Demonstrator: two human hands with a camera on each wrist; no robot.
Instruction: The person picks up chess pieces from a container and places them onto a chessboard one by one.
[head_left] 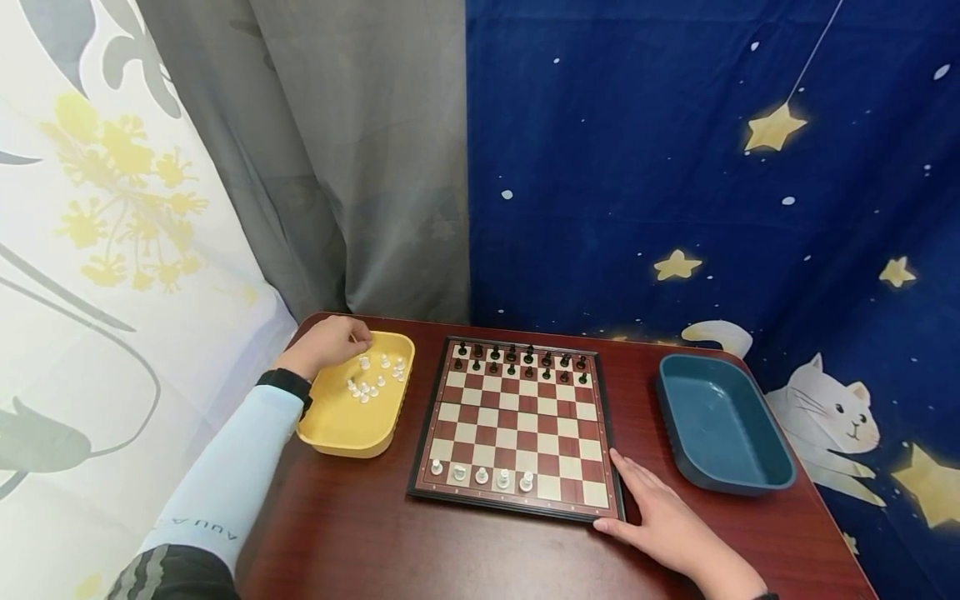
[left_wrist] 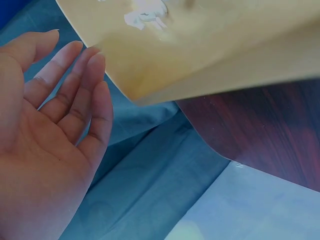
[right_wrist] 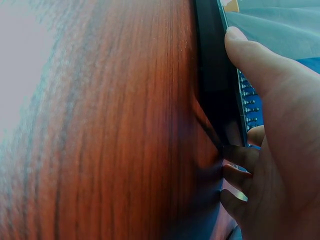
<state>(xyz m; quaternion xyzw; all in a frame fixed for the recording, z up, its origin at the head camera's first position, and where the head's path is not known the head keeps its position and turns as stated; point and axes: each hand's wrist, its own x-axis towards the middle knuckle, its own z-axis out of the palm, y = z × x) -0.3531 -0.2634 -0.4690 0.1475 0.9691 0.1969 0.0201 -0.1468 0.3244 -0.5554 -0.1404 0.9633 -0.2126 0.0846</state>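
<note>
At yellow tray [head_left: 348, 429], far rim: L hand [head_left: 324, 343], fingers loosely bent, thumb apart, nothing visibly held.
Loose white pcs [head_left: 364, 389]: inside tray, nr L hand.
Chessboard [head_left: 517, 421]: R of tray; 5 white pcs [head_left: 482, 476] at L of nr row, black pcs [head_left: 529, 356] in 2 far rows.
R hand [head_left: 667, 521]: fingers extended, thumb spread, touching board's nr-R corner.
Blue tray [head_left: 723, 417]: R of board, apart.

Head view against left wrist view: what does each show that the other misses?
Head view alone shows the chessboard, black chess pieces, blue tray and right hand. Left wrist view alone shows the palm side of the left hand. Both show that hand, the yellow tray, white chess pieces inside (blurred in the second) and the reddish-brown table.
</note>
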